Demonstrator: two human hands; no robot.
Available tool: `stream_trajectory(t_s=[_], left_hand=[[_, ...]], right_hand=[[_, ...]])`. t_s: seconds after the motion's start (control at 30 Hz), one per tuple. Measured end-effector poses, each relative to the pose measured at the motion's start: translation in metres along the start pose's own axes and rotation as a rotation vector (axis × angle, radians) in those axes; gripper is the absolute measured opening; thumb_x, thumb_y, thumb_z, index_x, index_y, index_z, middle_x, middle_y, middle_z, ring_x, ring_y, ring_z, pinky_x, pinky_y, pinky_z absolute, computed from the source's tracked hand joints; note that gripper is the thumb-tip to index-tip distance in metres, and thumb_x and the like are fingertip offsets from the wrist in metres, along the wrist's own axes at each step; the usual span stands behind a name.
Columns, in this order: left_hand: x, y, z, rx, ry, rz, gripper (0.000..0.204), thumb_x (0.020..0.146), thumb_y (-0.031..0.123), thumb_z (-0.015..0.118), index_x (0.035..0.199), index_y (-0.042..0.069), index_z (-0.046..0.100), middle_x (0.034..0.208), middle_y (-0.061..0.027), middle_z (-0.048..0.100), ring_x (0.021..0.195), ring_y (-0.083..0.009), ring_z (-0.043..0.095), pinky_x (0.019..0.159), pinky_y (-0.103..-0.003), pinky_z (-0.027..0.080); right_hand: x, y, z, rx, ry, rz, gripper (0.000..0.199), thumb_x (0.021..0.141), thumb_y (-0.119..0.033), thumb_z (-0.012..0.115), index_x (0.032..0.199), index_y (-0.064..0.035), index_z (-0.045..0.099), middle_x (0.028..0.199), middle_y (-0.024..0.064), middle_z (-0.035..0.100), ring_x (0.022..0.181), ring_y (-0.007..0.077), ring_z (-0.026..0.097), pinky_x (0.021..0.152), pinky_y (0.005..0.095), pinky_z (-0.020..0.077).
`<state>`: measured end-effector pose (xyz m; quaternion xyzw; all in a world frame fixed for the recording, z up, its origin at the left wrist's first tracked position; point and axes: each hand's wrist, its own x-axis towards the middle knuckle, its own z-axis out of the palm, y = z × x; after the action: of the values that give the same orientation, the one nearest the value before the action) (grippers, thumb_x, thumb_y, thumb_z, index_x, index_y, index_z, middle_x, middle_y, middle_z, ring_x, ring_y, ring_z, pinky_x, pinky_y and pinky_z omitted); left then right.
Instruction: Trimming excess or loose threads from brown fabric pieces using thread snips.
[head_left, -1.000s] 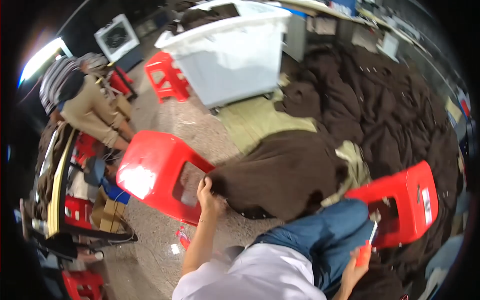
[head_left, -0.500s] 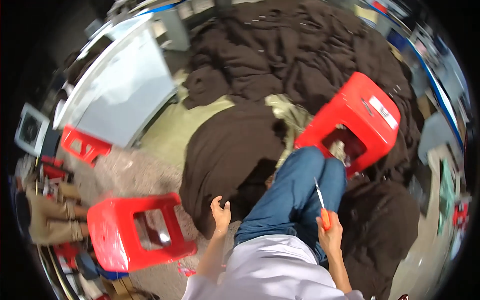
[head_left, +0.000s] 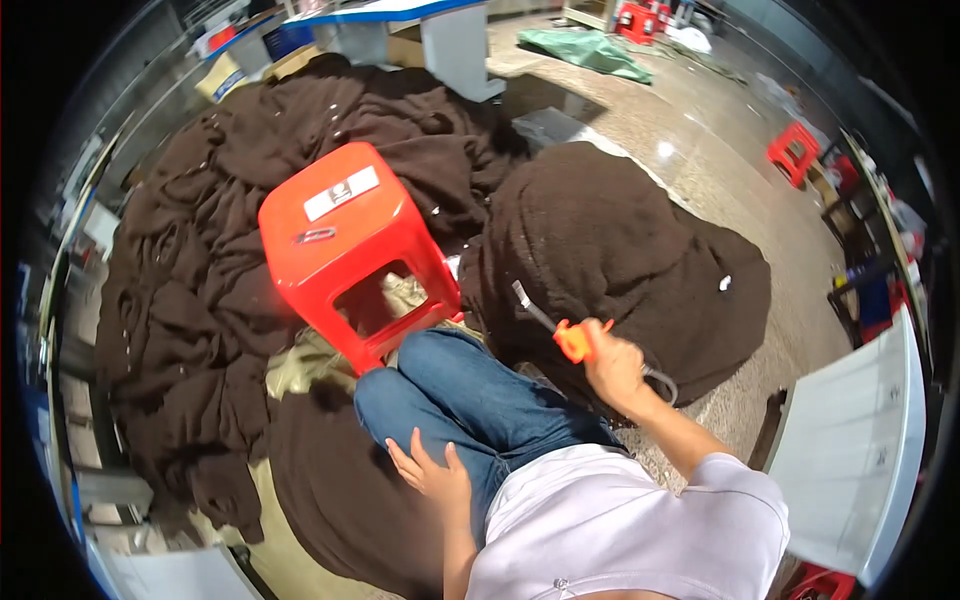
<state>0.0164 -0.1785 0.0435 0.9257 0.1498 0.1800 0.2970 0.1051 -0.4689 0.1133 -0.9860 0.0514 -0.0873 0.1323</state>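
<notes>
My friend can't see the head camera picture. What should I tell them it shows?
A bare right hand holds an orange-handled tool in front of a heap of brown cloth, while the open left hand is over blue jeans. A red stool stands just beyond the knees, with more brown cloth spread to its left.

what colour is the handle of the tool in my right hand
The handle is orange; the head view shows it best.

Brightly lit centre | glare on floor (head_left: 690,140) (a small white spot) | black fisheye corners | edges bent, soft
</notes>
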Motion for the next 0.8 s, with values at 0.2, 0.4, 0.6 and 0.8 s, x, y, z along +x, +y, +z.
stream_trajectory(t_s=[0.2,0.4,0.6,0.8], left_hand=[[0.016,-0.009,-0.002,-0.061,-0.136,0.097,0.059,0.082,0.025,0.072,0.133,0.009,0.049,0.153,-0.0241,0.023,0.135,-0.0439,0.028,0.110,-0.052,0.026],[0.038,-0.008,0.001,-0.057,-0.253,0.091,0.053,0.081,0.021,0.072,0.129,0.007,0.052,0.152,-0.0240,0.025,0.136,-0.0431,0.028,0.110,-0.052,0.026],[0.074,0.042,0.009,-0.109,-0.036,0.202,0.030,0.085,0.014,0.066,0.112,0.000,0.061,0.147,-0.0217,0.038,0.137,-0.0412,0.030,0.110,-0.051,0.027],[0.167,0.127,0.108,-0.780,-0.489,0.166,0.022,0.094,0.013,0.060,0.112,0.002,0.064,0.118,-0.0149,0.065,0.109,-0.0245,0.061,0.093,-0.037,0.047]], right_hand=[[0.027,0.080,0.051,-0.242,0.258,-0.102,0.055,0.071,-0.022,0.077,0.118,-0.0063,0.052,0.108,0.0183,0.067,0.070,0.0278,0.067,0.062,0.0392,0.0546],[0.057,0.129,0.120,-0.369,0.074,-0.027,0.040,0.082,-0.017,0.061,0.119,-0.0074,0.049,0.100,0.0211,0.067,0.068,0.0296,0.068,0.060,0.0416,0.0545],[0.048,0.119,0.098,-0.030,0.025,-0.041,0.029,0.081,-0.003,0.054,0.108,-0.0106,0.049,0.080,0.0158,0.064,0.070,0.0382,0.065,0.059,0.0488,0.0517],[0.020,0.068,0.033,0.421,-0.097,0.091,0.034,0.079,-0.009,0.064,0.111,-0.0124,0.055,0.091,0.0205,0.068,0.083,0.0410,0.066,0.068,0.0471,0.0525]])
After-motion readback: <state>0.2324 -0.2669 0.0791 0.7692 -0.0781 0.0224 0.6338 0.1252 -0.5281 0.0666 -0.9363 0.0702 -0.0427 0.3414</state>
